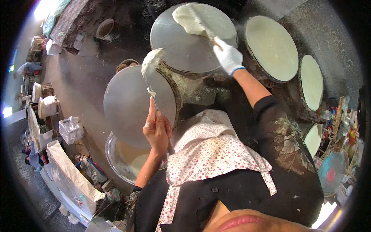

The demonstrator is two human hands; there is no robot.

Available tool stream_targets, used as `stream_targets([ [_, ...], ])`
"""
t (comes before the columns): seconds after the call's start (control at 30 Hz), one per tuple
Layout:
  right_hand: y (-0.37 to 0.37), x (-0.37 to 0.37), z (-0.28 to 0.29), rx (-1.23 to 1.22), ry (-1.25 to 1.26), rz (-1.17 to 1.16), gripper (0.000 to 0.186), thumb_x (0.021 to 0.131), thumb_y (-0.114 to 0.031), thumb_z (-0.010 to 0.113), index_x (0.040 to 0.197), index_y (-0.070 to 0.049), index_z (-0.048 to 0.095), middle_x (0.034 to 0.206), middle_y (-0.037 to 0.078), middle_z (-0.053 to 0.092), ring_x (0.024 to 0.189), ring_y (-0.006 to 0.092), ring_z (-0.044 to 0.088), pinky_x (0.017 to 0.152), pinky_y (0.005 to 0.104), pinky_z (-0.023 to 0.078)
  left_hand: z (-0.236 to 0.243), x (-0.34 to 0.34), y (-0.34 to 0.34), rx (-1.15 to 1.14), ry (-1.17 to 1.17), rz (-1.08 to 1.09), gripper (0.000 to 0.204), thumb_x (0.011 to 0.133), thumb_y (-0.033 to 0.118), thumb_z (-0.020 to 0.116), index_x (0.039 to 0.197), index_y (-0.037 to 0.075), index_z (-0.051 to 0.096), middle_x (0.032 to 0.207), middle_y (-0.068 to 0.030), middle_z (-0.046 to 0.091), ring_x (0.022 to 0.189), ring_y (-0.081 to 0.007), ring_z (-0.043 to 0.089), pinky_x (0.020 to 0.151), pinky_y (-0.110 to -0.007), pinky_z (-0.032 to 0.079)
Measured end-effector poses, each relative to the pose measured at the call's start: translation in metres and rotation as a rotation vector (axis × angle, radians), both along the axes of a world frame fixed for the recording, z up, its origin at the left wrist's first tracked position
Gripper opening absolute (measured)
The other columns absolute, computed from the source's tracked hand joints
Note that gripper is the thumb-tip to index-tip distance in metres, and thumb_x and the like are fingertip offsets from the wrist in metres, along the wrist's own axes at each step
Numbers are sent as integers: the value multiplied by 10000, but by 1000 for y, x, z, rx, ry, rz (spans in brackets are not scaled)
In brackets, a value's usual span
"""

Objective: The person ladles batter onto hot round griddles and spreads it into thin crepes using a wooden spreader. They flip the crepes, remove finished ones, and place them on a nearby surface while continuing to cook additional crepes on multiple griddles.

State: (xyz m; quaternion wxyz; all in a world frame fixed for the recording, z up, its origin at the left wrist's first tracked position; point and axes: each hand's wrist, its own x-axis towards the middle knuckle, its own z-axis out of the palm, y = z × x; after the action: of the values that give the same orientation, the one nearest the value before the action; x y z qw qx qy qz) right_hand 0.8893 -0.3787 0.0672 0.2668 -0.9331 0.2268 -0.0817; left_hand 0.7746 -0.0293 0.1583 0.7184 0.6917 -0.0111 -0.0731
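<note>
My bare left hand (156, 129) grips the handle of a ladle (151, 63), index finger stretched along it. Pale batter coats the bowl of the ladle, which is raised by the near left rim of a round griddle (181, 50). In a white glove with a blue cuff, my right hand (228, 56) holds the thin handle of a spreading tool (208, 33). The tool reaches into a patch of wet batter (185, 17) on the far part of that griddle; batter hides its working end. Below the ladle lies a second grey griddle (135, 100), bare on top.
To the right, pale sheets cover several round plates (272, 48). A wide basin (116, 166) with batter stands under the near left griddle's edge. Far left are a clear plastic bin (71, 129) and a cloth-covered table (71, 170). A fan (331, 174) stands lower right.
</note>
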Motion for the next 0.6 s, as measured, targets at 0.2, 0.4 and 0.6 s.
stream_targets([
  [0.2, -7, 15, 4, 96, -57, 251, 438, 1031, -361, 501, 1425, -218, 628, 952, 205, 757, 852, 410, 734, 800, 531, 553, 3, -10, -25, 68, 17, 55, 502, 1122, 42, 469, 1621, 69, 414, 660, 28, 493, 470, -33, 395, 397, -225, 357],
  [0.4, -43, 11, 8, 36, -47, 192, 418, 1027, -372, 546, 1403, -228, 660, 937, 222, 747, 799, 388, 731, 745, 513, 554, 4, -25, -56, -4, -17, 100, 539, 1112, 15, 458, 1641, 86, 381, 658, 39, 490, 492, -19, 405, 423, -204, 357],
  [0.6, -45, 29, 23, 45, -17, 491, 454, 1026, -395, 555, 1451, -252, 629, 967, 209, 751, 852, 402, 736, 801, 490, 559, 7, -33, -82, 30, 42, 188, 550, 1110, 12, 460, 1646, 94, 369, 661, 32, 490, 494, -24, 409, 420, -206, 364],
])
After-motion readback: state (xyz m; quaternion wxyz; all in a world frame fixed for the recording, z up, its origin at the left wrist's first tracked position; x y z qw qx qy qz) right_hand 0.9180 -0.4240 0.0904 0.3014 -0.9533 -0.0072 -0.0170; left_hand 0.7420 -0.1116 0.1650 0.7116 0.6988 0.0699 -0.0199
